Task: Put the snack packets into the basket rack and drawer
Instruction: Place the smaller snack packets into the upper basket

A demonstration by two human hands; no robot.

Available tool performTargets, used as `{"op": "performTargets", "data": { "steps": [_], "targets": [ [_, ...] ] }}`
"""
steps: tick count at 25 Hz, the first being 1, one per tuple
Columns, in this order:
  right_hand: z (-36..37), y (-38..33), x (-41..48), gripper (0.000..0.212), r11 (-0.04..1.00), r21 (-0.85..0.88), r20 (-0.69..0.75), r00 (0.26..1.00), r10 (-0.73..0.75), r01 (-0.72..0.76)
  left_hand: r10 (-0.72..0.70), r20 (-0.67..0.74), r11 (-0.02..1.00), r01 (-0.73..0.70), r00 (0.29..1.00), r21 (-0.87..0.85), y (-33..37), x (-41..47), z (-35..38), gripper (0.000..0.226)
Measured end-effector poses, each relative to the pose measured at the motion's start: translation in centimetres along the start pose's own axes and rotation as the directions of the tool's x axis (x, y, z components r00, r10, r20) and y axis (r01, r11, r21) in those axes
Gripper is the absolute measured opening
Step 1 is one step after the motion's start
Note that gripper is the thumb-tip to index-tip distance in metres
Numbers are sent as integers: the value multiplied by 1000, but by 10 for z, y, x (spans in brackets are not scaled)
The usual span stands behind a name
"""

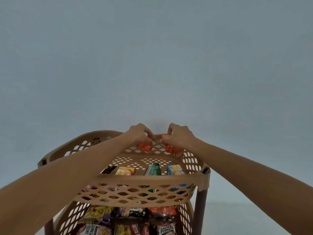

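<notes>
Both hands, left hand (138, 134) and right hand (177, 136), each pinch a crinkly orange packet (145, 147) at the top basket (149, 179)'s far edge; light, soft, slippery film, best gripped by the seams

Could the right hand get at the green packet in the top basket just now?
Probably not at once: the right hand is closed on an orange packet at the back. The green packet itself stands uncovered near the front, with open space above.

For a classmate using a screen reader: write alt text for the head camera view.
Two bare hands, left hand and right hand, each hold an orange packet over the back of a tan rack's top basket, against a plain wall. Four packets stand along its front; the lower basket is full of snacks.
</notes>
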State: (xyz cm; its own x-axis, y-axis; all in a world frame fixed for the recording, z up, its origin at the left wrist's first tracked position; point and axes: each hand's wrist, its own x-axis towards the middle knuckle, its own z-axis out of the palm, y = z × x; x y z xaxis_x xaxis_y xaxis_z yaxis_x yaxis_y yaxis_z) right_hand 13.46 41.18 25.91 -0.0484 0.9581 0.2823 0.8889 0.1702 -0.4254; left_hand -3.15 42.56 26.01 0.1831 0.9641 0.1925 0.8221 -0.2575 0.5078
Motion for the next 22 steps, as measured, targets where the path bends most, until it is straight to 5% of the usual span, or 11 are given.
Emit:
{"op": "performTargets", "data": {
  "steps": [7,12,17,22],
  "targets": [
    [51,19,56,28,985,-173,237,969,64,-23,-150,235,985,124,960,122,-43,36,36,27],
    [66,26,60,38,951,-309,283,952,116,-25,-245,290,963,268,925,-42,-33,36,44,31],
    [49,20,47,38,929,-365,109,994,-21,60,-249,215,941,289,944,-179,-23,23,24,35],
    [14,7,9,25,956,-181,-201,943,-264,229,-42,-56,947,22,998,-322,-16,-14,-18,25]
  ]
}}
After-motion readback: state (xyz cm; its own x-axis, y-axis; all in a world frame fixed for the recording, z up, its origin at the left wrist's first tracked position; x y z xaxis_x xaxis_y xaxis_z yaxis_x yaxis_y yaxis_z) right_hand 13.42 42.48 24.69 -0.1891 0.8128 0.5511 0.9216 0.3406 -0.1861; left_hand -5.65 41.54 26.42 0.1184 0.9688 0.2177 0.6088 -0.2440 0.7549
